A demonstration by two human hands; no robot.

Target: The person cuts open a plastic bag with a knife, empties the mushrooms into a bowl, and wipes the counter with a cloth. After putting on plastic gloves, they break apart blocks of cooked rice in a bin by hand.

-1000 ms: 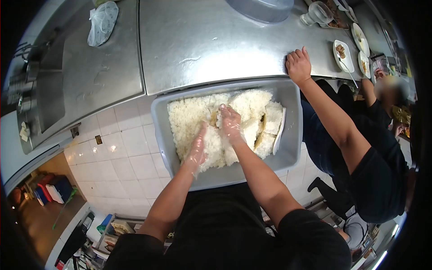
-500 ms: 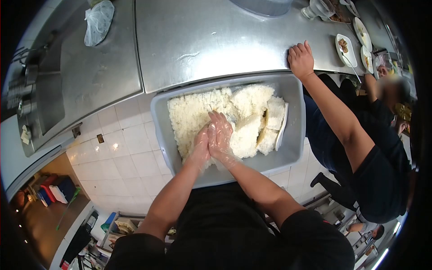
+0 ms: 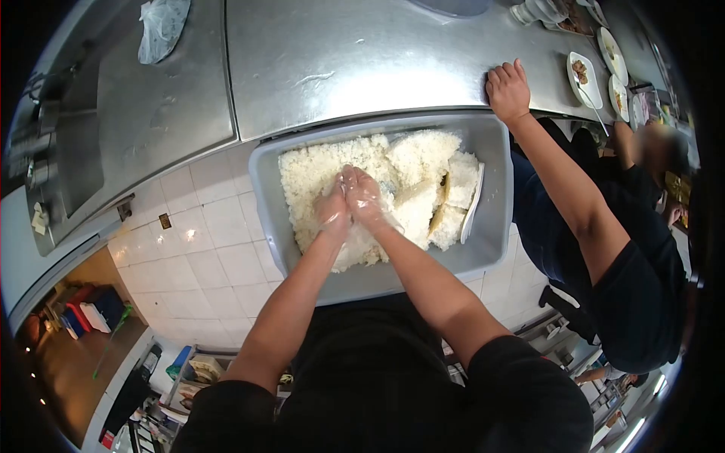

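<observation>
Both hands now meet farther up the tub.
I cup left hand and right hand narrowly around rice in it; loose pressure may spill grains over its wall.

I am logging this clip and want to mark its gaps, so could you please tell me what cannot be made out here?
All in the head view:
- Whether rice is clasped between the left hand and right hand: their gloved backs hide the palms.
- Floor of the grey tub: covered by rice.
- Food on the small plates: too small.
- Container at the top edge: cut off.
</observation>
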